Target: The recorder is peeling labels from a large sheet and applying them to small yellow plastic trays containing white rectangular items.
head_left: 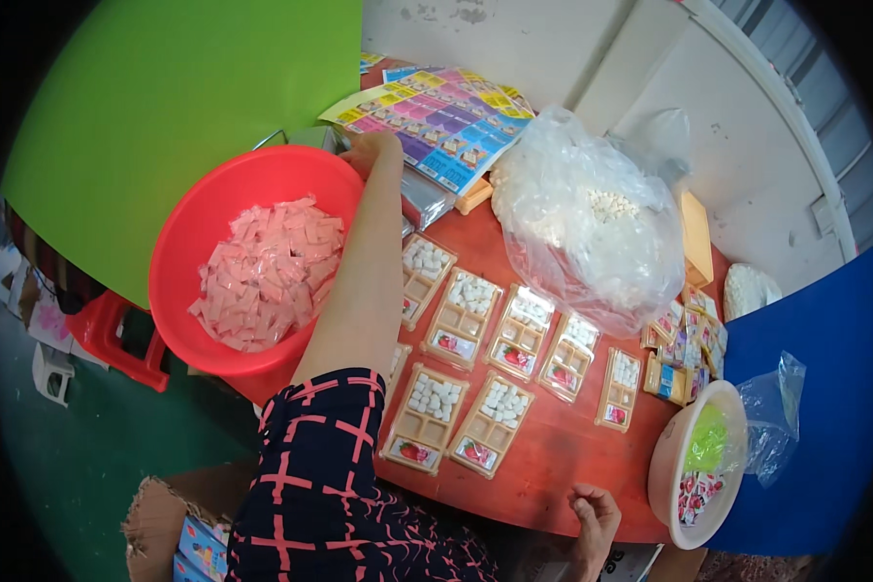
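Centre frame: trays on a red table, long axes slanting upper right to lower left, white-filled ends uppermost. Left hand, upper centre: grip hidden. Right hand, lower right: loosely half-curled, released.

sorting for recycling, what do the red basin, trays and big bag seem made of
Red basin: likely plastic; smooth, with a soft sheen. Trays: probably thin moulded plastic; tan, slightly glossy, rounded corners. Big bag: clear plastic film, it seems; creased, shiny, white pieces showing through.
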The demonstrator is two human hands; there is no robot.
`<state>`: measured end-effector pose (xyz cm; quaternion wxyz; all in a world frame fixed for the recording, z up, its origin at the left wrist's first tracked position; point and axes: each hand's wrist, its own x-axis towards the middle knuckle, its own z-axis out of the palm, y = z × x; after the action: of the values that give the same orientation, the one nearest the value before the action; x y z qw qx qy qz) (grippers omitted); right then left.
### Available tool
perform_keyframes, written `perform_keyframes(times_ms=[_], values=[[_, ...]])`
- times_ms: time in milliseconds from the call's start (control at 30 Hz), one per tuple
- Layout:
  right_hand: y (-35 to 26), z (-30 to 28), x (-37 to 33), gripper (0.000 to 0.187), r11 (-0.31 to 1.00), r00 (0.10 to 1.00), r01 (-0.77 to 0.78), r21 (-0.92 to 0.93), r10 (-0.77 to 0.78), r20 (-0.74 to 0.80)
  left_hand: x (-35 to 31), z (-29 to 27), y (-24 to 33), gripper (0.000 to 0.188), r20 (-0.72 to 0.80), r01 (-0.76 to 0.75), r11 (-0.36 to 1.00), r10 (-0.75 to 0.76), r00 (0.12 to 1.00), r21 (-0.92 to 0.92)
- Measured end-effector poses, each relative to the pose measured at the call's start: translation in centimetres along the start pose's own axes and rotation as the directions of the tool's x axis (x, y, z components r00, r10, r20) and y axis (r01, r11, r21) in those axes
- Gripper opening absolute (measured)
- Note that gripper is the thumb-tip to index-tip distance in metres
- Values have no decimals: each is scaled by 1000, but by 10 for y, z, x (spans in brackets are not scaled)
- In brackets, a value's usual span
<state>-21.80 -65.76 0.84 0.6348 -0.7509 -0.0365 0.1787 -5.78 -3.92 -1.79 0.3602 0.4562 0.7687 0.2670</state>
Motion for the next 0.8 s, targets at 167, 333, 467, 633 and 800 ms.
perform_keyframes(times_ms=[167, 333, 467, 633, 800], values=[[-5, -1, -1, 17, 1000, 1000, 23, -10, -23, 22, 19, 10, 15, 55, 41, 57, 997, -59, 997, 47], [-3, 18, 5, 19, 1000, 997, 3, -5, -3, -77, 6, 13, 26, 29, -78, -31, 999, 31, 996, 11], [-23, 36, 5, 20, 1000, 999, 12, -19, -13, -42, -19, -9, 47, 19, -224, -592, 805, 573, 788, -24], [-83, 69, 25, 16, 932, 960, 279, -232, -276, 45, -63, -75, 97, 7, -354, -995, -12, 935, 23, -96], [-157, 145, 88, 33, 547, 626, 770, -329, -747, 224, -108, -132, 76, 3, -301, -889, -457, 852, -429, -23]])
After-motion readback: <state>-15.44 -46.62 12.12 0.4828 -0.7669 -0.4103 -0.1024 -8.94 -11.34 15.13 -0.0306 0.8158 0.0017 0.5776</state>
